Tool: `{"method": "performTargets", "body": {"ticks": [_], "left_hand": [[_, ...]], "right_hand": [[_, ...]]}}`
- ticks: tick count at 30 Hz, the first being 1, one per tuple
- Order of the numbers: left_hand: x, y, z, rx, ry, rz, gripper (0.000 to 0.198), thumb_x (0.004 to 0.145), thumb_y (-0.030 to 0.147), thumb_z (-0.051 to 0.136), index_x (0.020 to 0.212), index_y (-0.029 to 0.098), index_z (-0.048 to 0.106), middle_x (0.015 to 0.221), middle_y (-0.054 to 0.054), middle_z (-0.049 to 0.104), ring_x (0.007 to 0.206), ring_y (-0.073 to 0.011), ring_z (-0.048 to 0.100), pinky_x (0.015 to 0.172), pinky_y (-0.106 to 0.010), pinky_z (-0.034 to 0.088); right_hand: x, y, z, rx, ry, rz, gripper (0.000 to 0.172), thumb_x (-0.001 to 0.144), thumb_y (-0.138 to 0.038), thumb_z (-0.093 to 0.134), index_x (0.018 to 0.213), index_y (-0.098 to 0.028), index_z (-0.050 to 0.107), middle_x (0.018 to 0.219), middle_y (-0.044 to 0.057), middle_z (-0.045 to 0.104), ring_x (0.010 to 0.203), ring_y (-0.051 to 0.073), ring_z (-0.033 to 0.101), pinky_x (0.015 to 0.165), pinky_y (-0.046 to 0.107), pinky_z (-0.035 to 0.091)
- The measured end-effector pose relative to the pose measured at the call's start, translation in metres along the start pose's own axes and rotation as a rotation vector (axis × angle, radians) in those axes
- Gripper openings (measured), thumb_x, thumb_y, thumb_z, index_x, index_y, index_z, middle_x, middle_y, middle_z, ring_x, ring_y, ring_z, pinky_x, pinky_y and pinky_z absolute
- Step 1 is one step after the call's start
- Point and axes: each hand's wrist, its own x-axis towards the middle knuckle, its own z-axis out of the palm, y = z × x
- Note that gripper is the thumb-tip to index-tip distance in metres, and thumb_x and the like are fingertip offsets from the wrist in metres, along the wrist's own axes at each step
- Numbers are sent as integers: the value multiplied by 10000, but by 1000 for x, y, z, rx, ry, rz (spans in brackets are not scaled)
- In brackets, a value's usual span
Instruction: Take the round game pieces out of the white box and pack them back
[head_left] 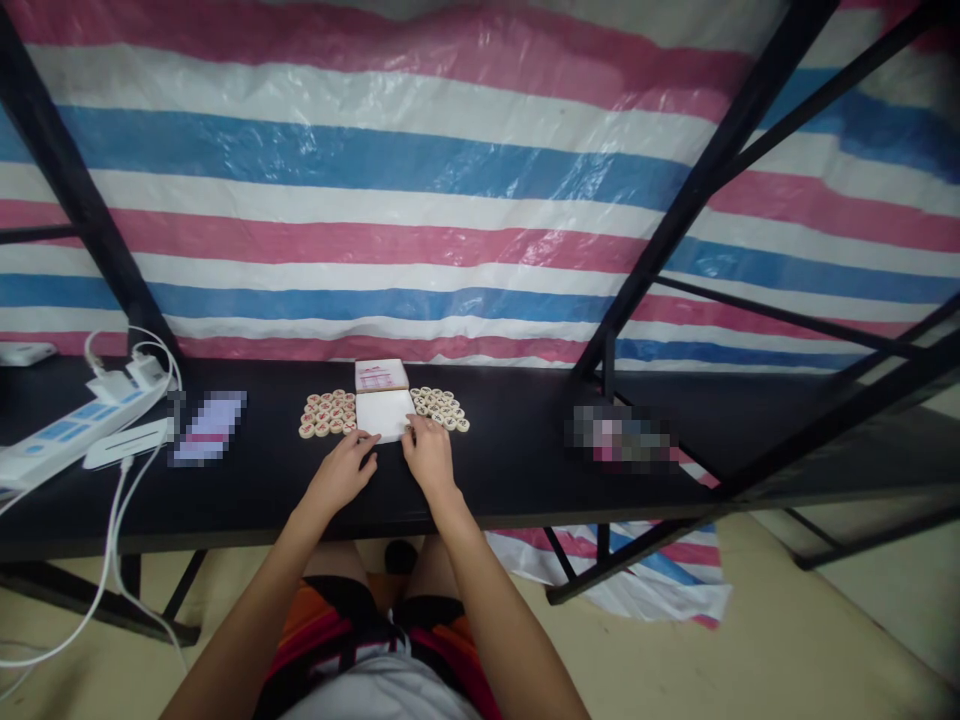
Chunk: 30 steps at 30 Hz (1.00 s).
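Observation:
A white open box [384, 414] lies on the black table, its lid [380, 376] folded back behind it. Round wooden Chinese chess pieces with red markings [327, 412] are grouped left of the box. A second group, Chinese chess pieces with dark markings [438, 408], sits on its right. My left hand [346, 472] touches the box's front left corner, fingers apart and holding nothing. Over the right edge, my right hand [430, 455] has its fingers bent together beside the dark-marked pieces. What is between those fingertips is too small to make out.
On the left lie a white power strip [75, 425] with cables, a slim white device [129, 443] and a blurred phone-like object [210, 428]. A blurred item [621, 436] rests on the right. Black metal frame bars [667, 240] and a striped sheet [390, 160] stand behind.

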Motion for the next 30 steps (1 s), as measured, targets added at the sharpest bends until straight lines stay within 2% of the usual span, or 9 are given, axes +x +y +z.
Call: {"method": "performTargets", "body": {"ticks": [2,5,12,24,30], "left_hand": [[0,0,0,2,5,5,369,893,258,431,1208,181,606,1154,-99,570,1029,-217,584,910,-331,474],[-1,0,0,4,17,12,364,893,254,430,1201,186,611,1146,-92,573,1025,-210,585,916,-321,470],[-1,0,-1,23,9,9,373,895,263,421,1210,186,604,1149,-89,571,1030,-207,582,908,-315,474],[0,2,-2,18,-23,-3,386,895,266,412,1224,165,589,1174,-102,560,1056,-224,572,923,-340,468],[-1,-1,0,7,11,2,370,887,266,432,1208,195,604,1153,-85,570,1032,-207,584,907,-316,475]], "right_hand": [[0,6,1,15,60,74,365,848,-106,431,1173,-153,589,1157,118,622,1057,224,541,901,336,392],[0,13,4,-38,92,189,408,813,-62,433,1173,-167,594,1257,137,563,1093,246,519,870,348,408],[-1,10,4,-196,-19,267,311,838,-145,491,1121,-176,615,1158,134,591,1049,254,513,808,346,421],[-1,6,2,-247,-14,258,208,836,-145,495,1010,-146,608,1071,138,590,1013,260,508,772,336,416],[-2,5,2,-223,7,266,185,837,-151,495,994,-159,593,1015,125,608,956,248,537,754,334,413]]}}
